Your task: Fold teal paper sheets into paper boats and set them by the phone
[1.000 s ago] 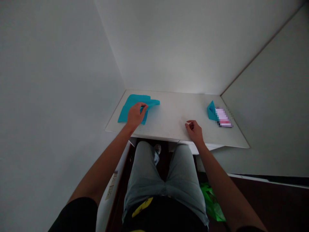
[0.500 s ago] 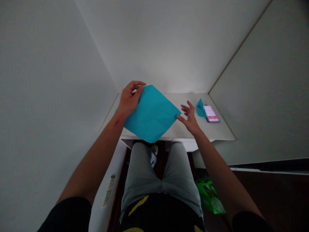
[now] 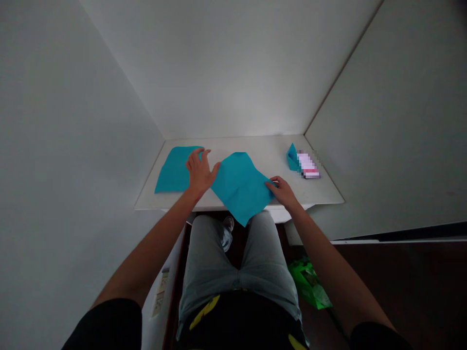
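Observation:
A square of teal paper (image 3: pixel 239 187) lies flat, corner-on, at the middle of the white desk (image 3: pixel 251 148), its near corner jutting past the front edge. My right hand (image 3: pixel 284 192) has its fingers closed on that sheet's right corner. My left hand (image 3: pixel 200 171) stands open, fingers spread, between this sheet and a second teal paper sheet (image 3: pixel 175 170). Its fingertips overlap the second sheet's right side. A small folded teal paper shape (image 3: pixel 292 158) sits at the far right of the desk, next to a blurred pink-and-white item (image 3: pixel 307 165).
White walls (image 3: pixel 233 73) close in the desk at the back and on both sides. Below its front edge are my knees in pale jeans (image 3: pixel 215 253). A green plastic bag (image 3: pixel 310 284) lies on the dark floor to the right, and a wall socket (image 3: pixel 159 294) shows at lower left.
The teal sheet held up in the air has come down flat on the desk. My right hand has closed on its corner, and a second sheet now shows at left.

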The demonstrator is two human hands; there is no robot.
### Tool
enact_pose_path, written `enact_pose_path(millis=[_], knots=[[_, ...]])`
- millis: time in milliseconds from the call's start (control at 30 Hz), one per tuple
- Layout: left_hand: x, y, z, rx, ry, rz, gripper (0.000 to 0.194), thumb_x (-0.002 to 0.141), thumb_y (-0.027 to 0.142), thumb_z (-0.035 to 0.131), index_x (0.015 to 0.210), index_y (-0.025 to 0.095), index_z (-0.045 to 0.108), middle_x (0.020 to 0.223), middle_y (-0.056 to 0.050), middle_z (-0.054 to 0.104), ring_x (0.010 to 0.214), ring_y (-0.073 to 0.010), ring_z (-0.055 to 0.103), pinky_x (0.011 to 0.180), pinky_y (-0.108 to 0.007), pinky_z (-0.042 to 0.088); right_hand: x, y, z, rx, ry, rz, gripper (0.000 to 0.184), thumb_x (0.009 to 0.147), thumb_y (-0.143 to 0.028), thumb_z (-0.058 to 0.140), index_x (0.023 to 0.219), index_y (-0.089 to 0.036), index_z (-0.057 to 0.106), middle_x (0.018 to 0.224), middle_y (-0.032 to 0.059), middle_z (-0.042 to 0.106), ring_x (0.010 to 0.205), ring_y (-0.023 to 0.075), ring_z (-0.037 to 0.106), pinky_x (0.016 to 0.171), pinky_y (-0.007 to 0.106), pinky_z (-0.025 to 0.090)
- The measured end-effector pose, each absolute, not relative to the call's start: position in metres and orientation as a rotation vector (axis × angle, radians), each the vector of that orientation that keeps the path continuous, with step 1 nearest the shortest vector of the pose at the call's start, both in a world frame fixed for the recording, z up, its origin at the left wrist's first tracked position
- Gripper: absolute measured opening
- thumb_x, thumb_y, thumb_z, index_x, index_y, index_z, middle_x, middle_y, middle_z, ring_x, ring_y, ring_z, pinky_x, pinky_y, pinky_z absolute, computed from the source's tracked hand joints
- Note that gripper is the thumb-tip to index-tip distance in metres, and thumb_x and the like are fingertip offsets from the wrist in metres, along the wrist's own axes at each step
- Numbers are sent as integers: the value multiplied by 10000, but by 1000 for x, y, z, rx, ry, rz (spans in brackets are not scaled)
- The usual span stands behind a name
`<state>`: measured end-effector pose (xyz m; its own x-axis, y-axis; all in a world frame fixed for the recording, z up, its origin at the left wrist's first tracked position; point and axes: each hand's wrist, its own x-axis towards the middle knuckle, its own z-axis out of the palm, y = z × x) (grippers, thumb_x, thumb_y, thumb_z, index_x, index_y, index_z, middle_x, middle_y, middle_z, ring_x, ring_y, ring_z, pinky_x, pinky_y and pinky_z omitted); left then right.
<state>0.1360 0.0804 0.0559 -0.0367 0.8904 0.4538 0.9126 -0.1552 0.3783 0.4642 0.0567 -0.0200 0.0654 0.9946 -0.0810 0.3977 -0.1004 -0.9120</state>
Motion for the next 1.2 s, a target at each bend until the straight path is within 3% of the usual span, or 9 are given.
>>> enact_pose_path(millis=[100,233,333,433,633,800,967,1100,1200], knots=[[157,51,21,-2394,-1840,-816,652,1060,539,627,1595,187,506,1649,-229,479,1554,-412,415,1285,-602,337,463,55,-24,-1810,-1588,750,202,875,-439,661,830,-247,615,805,23,720,757,216,646,709,332,458],[164,39,-23,-2671,-1793,-534,634,1038,565,654,1572,230,589,1670,-191,502,1565,-403,439,1299,-605,333,456,54,-24,-1963,-1916,537,262,904,-446,713,766,-231,657,906,59,745,868,251,678,824,381,460],[149,50,-37,-2834,-1739,-409,633,1059,546,618,1620,258,565,1713,-146,480,1619,-374,396,1342,-592,301,453,62,-28,-1930,-1978,566,272,886,-492,788,961,-233,746,1043,76,756,971,271,696,877,390,483],[132,62,-39,-2962,-1559,-393,635,1085,525,573,1667,281,508,1752,-98,443,1666,-320,335,1390,-560,234,445,83,-36,-1881,-1927,631,404,914,-491,786,1212,-222,741,1151,106,749,1049,286,700,916,401,514],[126,64,-34,-3001,-1469,-433,628,1086,516,588,1669,293,515,1748,-81,457,1669,-311,344,1402,-553,234,417,137,-44,-1904,-1890,566,627,834,-521,876,1341,-192,707,1289,177,689,1220,351,656,1033,445,536],[128,63,-34,-3026,-1438,-480,636,1061,534,643,1643,294,553,1736,-78,476,1657,-315,372,1401,-555,246,407,170,-44,-1987,-1832,602,338,959,-456,756,1180,-202,735,1177,139,714,1109,299,682,996,426,550],[128,63,-33,-3046,-1438,-507,661,1010,550,720,1609,298,597,1722,-80,497,1651,-320,386,1400,-549,253,413,182,-44,-1915,-1862,574,475,848,-424,888,1204,-174,698,1273,164,661,1066,279,671,973,400,554],[128,61,-33,-3048,-1448,-510,681,992,586,731,1596,299,606,1727,-80,487,1651,-326,379,1400,-553,242,417,188,-42,-1870,-1795,642,120,919,-301,757,953,-205,692,1061,102,700,1014,252,660,971,385,536],[131,60,-36,-2923,-1594,-582,843,946,645,769,1650,246,532,1763,-144,409,1675,-380,310,1387,-578,250,418,193,-36,-1816,-1623,713,82,938,-295,677,935,-224,636,954,54,711,942,227,664,903,365,537]])
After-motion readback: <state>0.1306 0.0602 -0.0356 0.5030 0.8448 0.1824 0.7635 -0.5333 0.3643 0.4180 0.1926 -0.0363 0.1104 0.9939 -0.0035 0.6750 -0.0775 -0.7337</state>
